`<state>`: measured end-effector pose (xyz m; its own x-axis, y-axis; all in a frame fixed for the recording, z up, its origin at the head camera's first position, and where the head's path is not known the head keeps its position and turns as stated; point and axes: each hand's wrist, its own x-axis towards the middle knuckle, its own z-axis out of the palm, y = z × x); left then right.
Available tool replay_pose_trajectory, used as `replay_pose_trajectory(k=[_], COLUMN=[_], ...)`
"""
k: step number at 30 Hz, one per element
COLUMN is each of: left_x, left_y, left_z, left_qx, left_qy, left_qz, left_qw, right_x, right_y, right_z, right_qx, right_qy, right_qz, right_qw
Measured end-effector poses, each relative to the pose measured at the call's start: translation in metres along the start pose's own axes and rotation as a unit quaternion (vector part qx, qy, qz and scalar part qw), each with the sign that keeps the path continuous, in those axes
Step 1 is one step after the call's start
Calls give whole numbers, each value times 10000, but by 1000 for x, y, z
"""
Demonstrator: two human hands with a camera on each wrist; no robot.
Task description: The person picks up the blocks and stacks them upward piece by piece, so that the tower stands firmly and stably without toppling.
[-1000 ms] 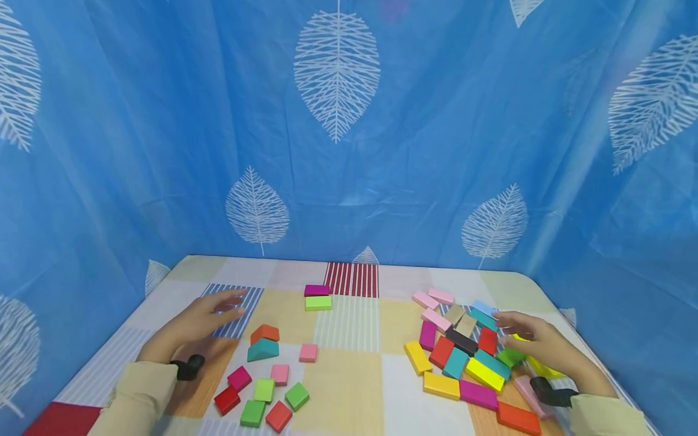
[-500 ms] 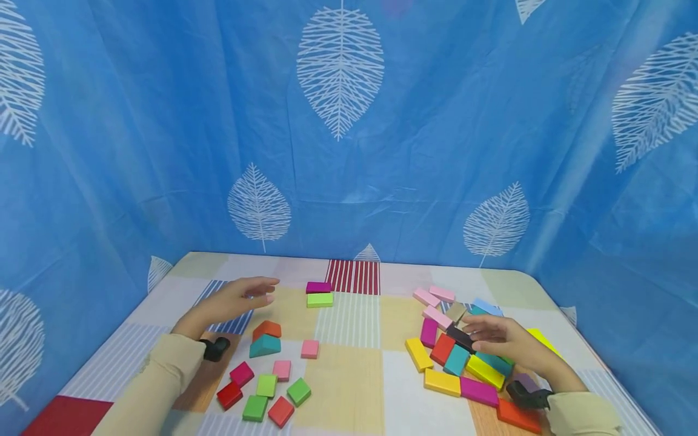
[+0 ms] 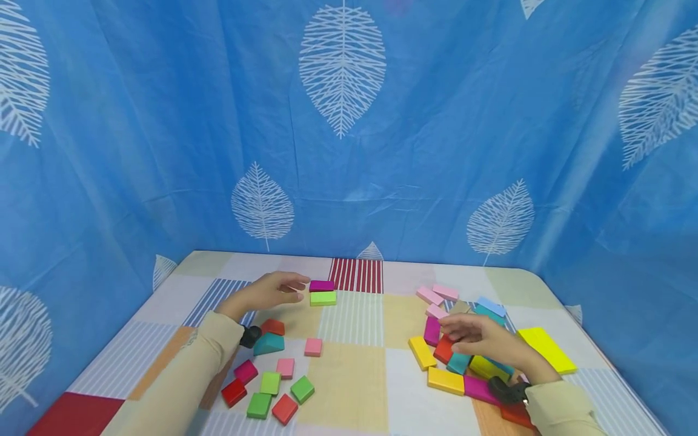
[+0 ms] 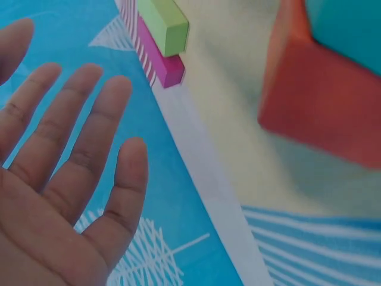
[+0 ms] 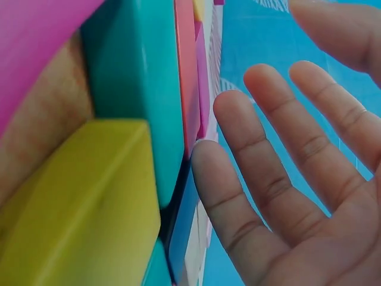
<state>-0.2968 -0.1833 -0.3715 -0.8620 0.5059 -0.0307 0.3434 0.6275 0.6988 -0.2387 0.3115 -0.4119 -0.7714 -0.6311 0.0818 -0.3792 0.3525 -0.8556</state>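
My left hand [image 3: 275,292] hovers just left of a magenta block [image 3: 322,285] and a lime green block [image 3: 323,298] lying side by side. Its fingers are extended and hold nothing, as the left wrist view shows. Below that wrist are an orange-red block [image 3: 273,327] and a teal block [image 3: 269,343] with a peaked top. Over the pile of coloured blocks on the right is my right hand [image 3: 485,340], fingers loosely extended and grasping nothing. Beneath and around it lie a red block [image 3: 443,349], a purple block [image 3: 432,331] and a yellow block [image 5: 89,202]; the hand hides several others.
Small cubes, among them a red cube [image 3: 285,409] and a green cube [image 3: 302,389], are scattered at the front left. A large yellow block [image 3: 547,350] lies right of the pile. The patchwork tablecloth [image 3: 349,387] ends at a blue leaf-patterned curtain [image 3: 349,200].
My left hand has moved right, up to the magenta and lime green blocks. My right hand has slid left across the pile, uncovering the large yellow block at the right.
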Motion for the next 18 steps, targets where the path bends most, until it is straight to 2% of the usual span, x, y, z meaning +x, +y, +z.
replay_pose_trajectory(k=[3, 6, 12, 18], left_x=[10, 20, 38, 49], left_y=[1, 1, 3, 5], left_z=[3, 7, 14, 18], left_qx=[5, 102, 458, 674], left_qy=[-149, -261, -361, -479], left_qz=[119, 39, -532, -1170], left_qw=[9998, 9996, 9969, 9897], right_x=[6, 13, 25, 33], right_y=[-3, -5, -6, -5], right_z=[2, 5, 9, 13], right_qx=[-62, -131, -232, -406], right_qy=[-66, -86, -246, -342], right_qz=[79, 112, 239, 446], right_qw=[9999, 9998, 9991, 9976])
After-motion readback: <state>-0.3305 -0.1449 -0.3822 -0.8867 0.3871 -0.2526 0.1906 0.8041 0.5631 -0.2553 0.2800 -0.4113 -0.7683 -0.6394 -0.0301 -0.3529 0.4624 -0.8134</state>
